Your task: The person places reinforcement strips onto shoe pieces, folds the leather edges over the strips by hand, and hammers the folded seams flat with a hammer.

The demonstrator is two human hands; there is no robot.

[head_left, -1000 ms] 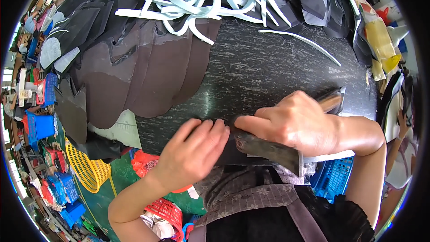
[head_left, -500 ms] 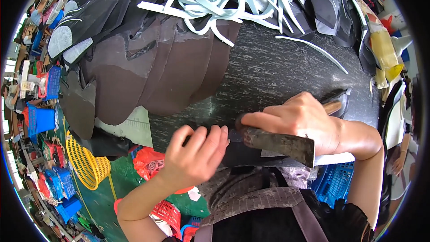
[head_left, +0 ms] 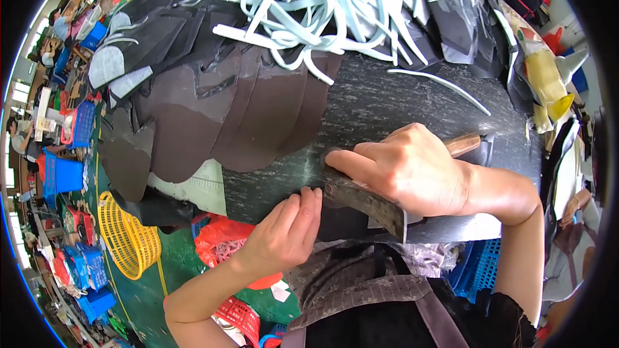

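Note:
My right hand (head_left: 416, 171) is closed around a hammer, its wooden handle (head_left: 463, 145) sticking out beyond the fist. The worn, flared metal head (head_left: 367, 206) lies low over the near edge of the dark, streaked work surface (head_left: 400, 103). Left of it, the fingers of my left hand (head_left: 290, 229) are bent and pressed together at that edge, their tips close to the hammer head. They are at the left end of a black sheet piece (head_left: 342, 222), partly hidden under the hammer; my left thumb is out of sight.
Overlapping dark brown cut pieces (head_left: 258, 122) lie on the left. Pale foam-like strips (head_left: 329, 6) are heaped at the back, with one loose strip (head_left: 445, 84) nearer. A yellow basket (head_left: 129, 238) and a red bag (head_left: 219, 241) are below left, a blue crate (head_left: 480, 264) below right.
My right hand and the hammer have moved left, bringing the metal head nearer my left fingers. The left hand has shifted slightly down and left. The whole view has also shifted a little.

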